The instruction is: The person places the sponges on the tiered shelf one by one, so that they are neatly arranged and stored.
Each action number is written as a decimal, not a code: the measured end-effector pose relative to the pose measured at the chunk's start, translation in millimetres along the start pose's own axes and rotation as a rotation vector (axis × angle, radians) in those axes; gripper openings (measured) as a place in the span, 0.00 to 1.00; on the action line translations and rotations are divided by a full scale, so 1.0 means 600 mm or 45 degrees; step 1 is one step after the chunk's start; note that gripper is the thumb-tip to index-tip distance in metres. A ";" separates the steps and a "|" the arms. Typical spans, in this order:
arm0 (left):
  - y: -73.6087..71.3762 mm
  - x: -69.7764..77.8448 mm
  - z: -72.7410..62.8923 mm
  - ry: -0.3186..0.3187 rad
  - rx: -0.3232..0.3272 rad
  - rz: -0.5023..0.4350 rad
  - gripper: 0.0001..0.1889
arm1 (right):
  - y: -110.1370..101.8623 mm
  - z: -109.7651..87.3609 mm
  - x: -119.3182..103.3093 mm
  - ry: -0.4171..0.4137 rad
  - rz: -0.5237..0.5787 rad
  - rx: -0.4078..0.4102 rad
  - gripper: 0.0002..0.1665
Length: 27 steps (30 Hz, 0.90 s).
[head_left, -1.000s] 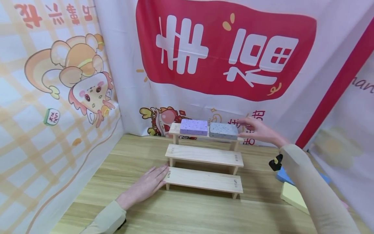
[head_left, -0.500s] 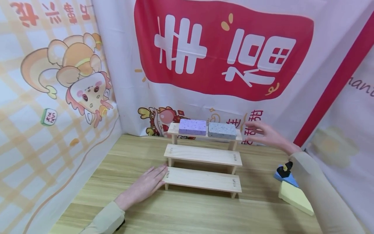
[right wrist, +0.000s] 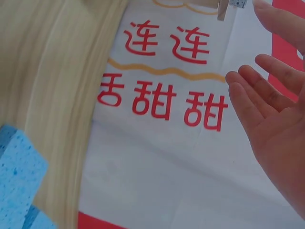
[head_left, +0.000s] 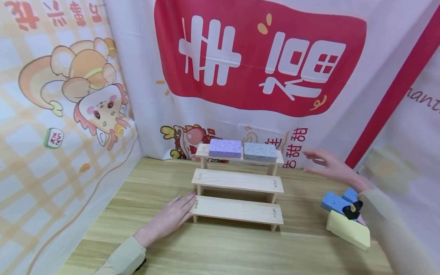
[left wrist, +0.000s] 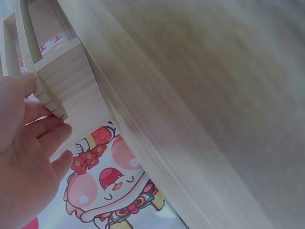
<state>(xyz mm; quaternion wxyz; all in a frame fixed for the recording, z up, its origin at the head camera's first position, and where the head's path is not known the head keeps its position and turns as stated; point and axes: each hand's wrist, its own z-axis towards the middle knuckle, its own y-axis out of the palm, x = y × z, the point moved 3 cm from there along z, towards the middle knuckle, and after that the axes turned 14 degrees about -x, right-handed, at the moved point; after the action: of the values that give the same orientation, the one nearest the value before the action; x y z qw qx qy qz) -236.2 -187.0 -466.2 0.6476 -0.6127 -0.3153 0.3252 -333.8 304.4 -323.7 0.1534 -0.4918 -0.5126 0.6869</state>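
Note:
A small three-step wooden stand is on the table. On its top step a purple speckled sponge and a grey speckled sponge lie side by side. My left hand touches the left end of the lowest step with fairly straight fingers. In the left wrist view, the thumb and fingertips of that left hand meet the end of the board. Well right of the top step, my right hand is in the air, holding nothing. Its fingers look spread and relaxed in the right wrist view.
Right of the stand, under my right forearm, lie blue sponges and a yellow sponge, with a bit of pink partly hidden by the wrist strap. Printed cloth hangs behind the wood-grain table and on both sides.
My right hand has moved right, away from the grey sponge, uncovering more of the blue and yellow sponges. The left hand stays at the lowest step.

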 end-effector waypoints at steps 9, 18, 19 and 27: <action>-0.001 -0.002 0.001 -0.005 0.000 0.016 0.31 | -0.001 -0.054 0.043 0.080 -0.058 0.010 0.39; 0.002 -0.003 0.002 0.029 0.046 0.064 0.30 | 0.004 -0.114 0.095 0.073 -0.056 0.058 0.36; 0.003 -0.003 0.002 0.031 0.048 0.068 0.30 | 0.005 -0.120 0.099 0.068 -0.055 0.068 0.35; 0.000 -0.002 0.001 0.044 0.076 0.087 0.31 | 0.009 -0.167 0.136 -0.001 -0.042 0.114 0.32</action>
<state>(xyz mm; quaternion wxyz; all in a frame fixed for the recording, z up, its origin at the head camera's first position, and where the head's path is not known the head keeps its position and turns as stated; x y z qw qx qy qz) -237.2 -187.5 -466.4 0.6595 -0.6091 -0.2729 0.3457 -286.9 416.2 -369.8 0.1864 -0.4756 -0.4895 0.7068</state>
